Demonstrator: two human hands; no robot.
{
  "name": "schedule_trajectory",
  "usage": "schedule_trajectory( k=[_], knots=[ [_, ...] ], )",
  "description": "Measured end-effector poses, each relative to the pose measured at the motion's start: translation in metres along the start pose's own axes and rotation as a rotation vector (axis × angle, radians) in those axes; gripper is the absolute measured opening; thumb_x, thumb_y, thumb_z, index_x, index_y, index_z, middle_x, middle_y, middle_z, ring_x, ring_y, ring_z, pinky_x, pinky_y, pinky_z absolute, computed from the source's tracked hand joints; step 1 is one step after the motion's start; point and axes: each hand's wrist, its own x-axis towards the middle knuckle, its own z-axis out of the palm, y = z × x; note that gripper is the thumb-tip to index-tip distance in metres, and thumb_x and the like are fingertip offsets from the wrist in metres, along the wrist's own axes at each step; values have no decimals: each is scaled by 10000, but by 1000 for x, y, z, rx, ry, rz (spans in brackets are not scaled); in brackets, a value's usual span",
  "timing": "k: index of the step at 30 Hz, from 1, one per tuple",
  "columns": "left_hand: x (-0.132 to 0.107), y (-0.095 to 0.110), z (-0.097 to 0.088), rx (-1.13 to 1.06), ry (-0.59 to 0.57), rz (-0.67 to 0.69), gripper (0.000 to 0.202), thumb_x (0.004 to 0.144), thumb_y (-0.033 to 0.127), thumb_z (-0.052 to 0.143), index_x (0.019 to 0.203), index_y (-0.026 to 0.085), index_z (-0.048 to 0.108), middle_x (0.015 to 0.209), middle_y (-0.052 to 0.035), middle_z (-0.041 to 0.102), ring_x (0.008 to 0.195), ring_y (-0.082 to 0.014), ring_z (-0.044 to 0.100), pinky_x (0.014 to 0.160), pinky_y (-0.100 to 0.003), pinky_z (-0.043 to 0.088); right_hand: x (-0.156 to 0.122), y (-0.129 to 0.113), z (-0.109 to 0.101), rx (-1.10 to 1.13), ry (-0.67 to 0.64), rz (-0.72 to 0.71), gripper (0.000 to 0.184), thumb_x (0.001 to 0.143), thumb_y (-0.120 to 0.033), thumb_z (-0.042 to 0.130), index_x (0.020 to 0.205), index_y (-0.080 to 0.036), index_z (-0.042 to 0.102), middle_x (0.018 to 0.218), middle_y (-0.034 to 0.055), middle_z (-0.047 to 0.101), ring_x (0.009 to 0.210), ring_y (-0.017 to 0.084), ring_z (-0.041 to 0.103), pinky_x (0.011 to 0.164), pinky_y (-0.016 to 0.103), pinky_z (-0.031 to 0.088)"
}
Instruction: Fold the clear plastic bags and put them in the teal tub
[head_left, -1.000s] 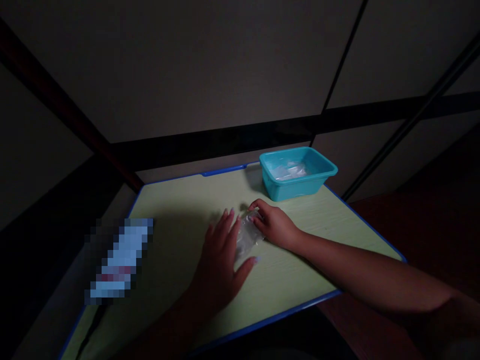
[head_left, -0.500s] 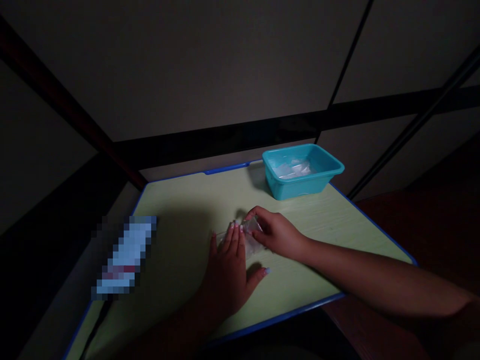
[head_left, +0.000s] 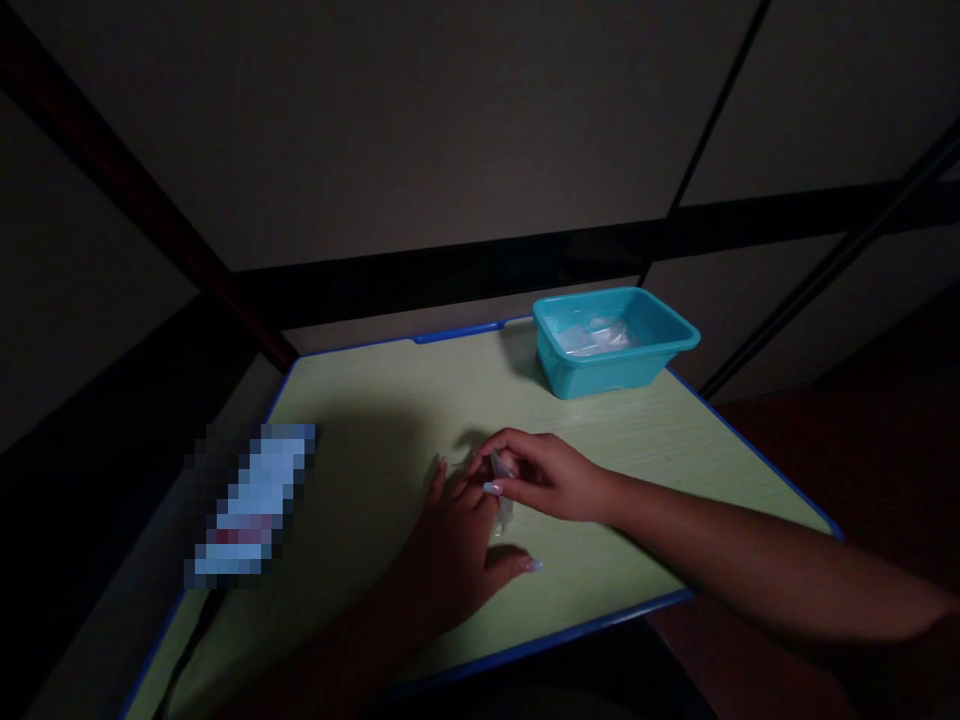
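A small clear plastic bag (head_left: pixel 504 516) lies on the light yellow-green table (head_left: pixel 615 550), mostly covered by my hands. My left hand (head_left: pixel 457 550) rests flat over its left part, fingers stretched out and thumb spread to the right. From the right, my right hand (head_left: pixel 559 475) pinches the bag's right part between thumb and fingers. That part is lifted and bent up beside my left fingers. The right fingertips overlap the left ones, so the bag's far edge is hidden.
A turquoise plastic basin (head_left: pixel 600 378) with clear plastic pieces (head_left: pixel 600 338) inside stands at the table's back right. At the left edge lies a pixelated, bright oblong object (head_left: pixel 259 500) with a dark cord (head_left: pixel 196 625). A panelled wall (head_left: pixel 450 130) rises behind the table.
My right hand has moved slightly left and brought the bag's right part up and over toward my left fingers. My left hand stays almost in place.
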Motion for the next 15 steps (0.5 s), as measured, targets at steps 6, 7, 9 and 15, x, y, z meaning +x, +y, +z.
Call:
schedule_trajectory(
  k=[6, 7, 9, 15],
  knots=[
    [-2, -25, -28, -379, 262, -235, 368, 813, 209, 401, 1147, 194, 555, 1178, -105, 638, 1120, -245, 585, 992, -463, 434, 0, 1, -1, -241, -64, -141, 258, 918, -373, 500, 1025, -159, 600, 653, -12, 550, 582, 119, 508, 579, 237, 393],
    [-1, -25, -30, -486, 277, -279, 306, 834, 233, 396, 1084, 196, 567, 1084, -85, 662, 1019, -229, 626, 925, -425, 481, 0, 1, 0, -277, -86, -174, 266, 932, -375, 466, 1002, -158, 602, 688, 11, 584, 624, 136, 540, 612, 250, 414],
    [2, -23, -31, -660, 273, -345, 231, 869, 317, 417, 997, 204, 573, 926, -44, 669, 856, -204, 655, 803, -364, 526, 1, 1, 2, -358, -136, -226, 310, 955, -389, 395, 1001, -158, 597, 811, 61, 646, 737, 172, 593, 688, 284, 447],
    [8, -22, -26, -901, 206, -457, 305, 873, 460, 459, 1048, 229, 553, 956, -23, 652, 748, -166, 651, 676, -308, 544, -1, -4, 8, -637, -265, -278, 469, 954, -472, 368, 1248, -124, 483, 1047, 134, 661, 837, 236, 632, 690, 352, 494]
  ],
)
